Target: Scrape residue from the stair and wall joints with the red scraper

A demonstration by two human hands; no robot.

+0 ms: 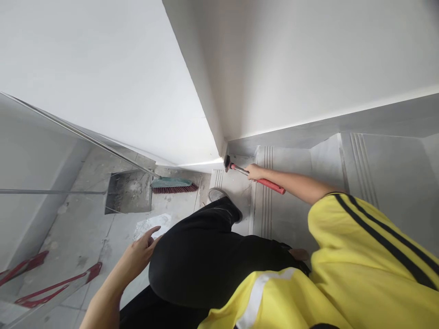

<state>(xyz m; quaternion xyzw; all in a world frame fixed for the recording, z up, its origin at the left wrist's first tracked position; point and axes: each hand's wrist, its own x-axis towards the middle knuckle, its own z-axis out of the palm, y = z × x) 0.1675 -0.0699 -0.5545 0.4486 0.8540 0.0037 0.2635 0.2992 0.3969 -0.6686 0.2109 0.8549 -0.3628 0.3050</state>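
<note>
My right hand (254, 172) is closed round the metal shaft of a scraper (274, 186) with a red grip. The scraper's dark head touches the bottom of the white wall's corner (219, 153), just above the tiled step. My left hand (139, 253) hangs beside my bent knee (171, 256), holding nothing, with the index finger stretched out and some fingers hidden behind the knee.
A broom (174, 184) with dark red bristles lies beside a dusty long-handled dustpan (132, 196) on the floor at left. Red-footed ladder legs (61, 288) stand at lower left. Grooved tiled steps (291, 160) rise to the right. My shoe (219, 195) rests near the corner.
</note>
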